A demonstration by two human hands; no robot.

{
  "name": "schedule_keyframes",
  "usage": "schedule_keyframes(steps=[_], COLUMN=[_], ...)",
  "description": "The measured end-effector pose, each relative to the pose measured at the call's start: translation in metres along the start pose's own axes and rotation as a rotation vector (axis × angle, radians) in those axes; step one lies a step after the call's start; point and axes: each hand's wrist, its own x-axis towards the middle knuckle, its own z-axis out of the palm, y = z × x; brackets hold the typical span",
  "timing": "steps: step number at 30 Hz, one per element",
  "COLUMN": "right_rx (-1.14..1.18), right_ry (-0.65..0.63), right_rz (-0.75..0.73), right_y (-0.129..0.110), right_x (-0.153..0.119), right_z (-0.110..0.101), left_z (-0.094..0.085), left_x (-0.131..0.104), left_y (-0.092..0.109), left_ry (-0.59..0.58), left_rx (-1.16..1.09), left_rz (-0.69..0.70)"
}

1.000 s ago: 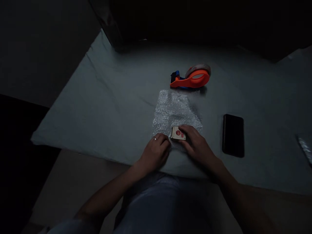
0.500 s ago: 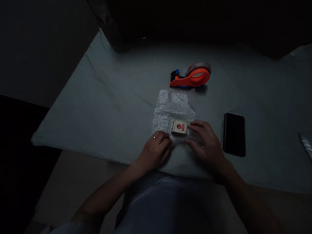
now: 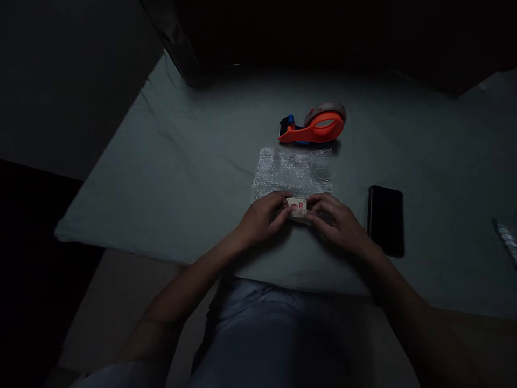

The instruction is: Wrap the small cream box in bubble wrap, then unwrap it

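A small pale box with red print (image 3: 298, 204) lies on the near part of a sheet of bubble wrap (image 3: 288, 171). My left hand (image 3: 265, 215) grips the box's left end, thumb in front and fingers behind. At the right end, my right hand (image 3: 337, 221) holds it in the same manner. The near edge of the wrap seems folded up over the front of the box, between the two thumbs. Poor light hides the fingertips in part.
An orange and blue tape dispenser (image 3: 315, 126) rests behind the wrap. To the right lies a black phone (image 3: 386, 221). Something silvery (image 3: 504, 237) sits at the far right, on the pale cloth (image 3: 181, 188) covering the surface. A dark object stands along the back.
My left hand has moved up to the box's left end, and my right hand has closed on its right end. The wrap's far right corner now lies spread out, and its near edge is raised against the box.
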Motion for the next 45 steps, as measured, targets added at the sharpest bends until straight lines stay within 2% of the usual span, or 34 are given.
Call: schedule_keyframes(steps=[2, 4, 8, 10, 12, 16, 20, 24, 30, 34, 36, 40, 45], right_rx=[0.037, 0.067, 0.114, 0.109, 0.064, -0.025, -0.023, -0.028, -0.033, -0.106, -0.126, -0.088, 0.084], right_ry=[0.011, 0.011, 0.004, -0.039, -0.075, -0.042, 0.050, 0.031, 0.058, -0.154, -0.208, -0.134, 0.036], right_rz=[0.003, 0.030, 0.250, 0.283, 0.199, 0.004, 0.031, 0.041, 0.196, 0.103, 0.063, 0.122, 0.215], right_y=[-0.002, -0.003, 0.002, 0.004, 0.004, 0.001, 0.002, 0.004, -0.008, -0.012, -0.012, -0.009, -0.007], right_x=[0.000, -0.002, -0.004, -0.004, -0.002, 0.006, 0.015, 0.018, -0.001, -0.021, -0.027, -0.023, -0.004], right_z=[-0.002, -0.004, -0.007, -0.005, 0.001, 0.013, 0.018, 0.018, 0.000, -0.010, -0.010, -0.008, -0.014], left_z=[0.001, -0.001, -0.009, -0.011, -0.008, 0.001, 0.003, 0.001, -0.004, -0.010, -0.013, -0.017, -0.013], left_x=[0.001, -0.002, -0.020, -0.033, -0.046, -0.060, -0.060, -0.058, -0.055, -0.051, -0.047, -0.035, -0.002], left_y=[-0.002, -0.001, 0.007, 0.009, 0.009, 0.003, 0.000, 0.001, 0.000, 0.002, 0.004, 0.004, -0.004], left_ry=[0.007, 0.010, -0.006, -0.040, -0.126, -0.249, -0.319, -0.340, -0.235, -0.176, -0.153, -0.091, 0.122], left_rx=[-0.029, -0.015, 0.089, 0.183, 0.258, 0.341, 0.411, 0.411, 0.375, 0.298, 0.273, 0.257, 0.150], left_rz=[-0.027, 0.006, 0.146, 0.173, 0.209, 0.283, 0.299, 0.304, 0.335, 0.340, 0.331, 0.272, 0.077])
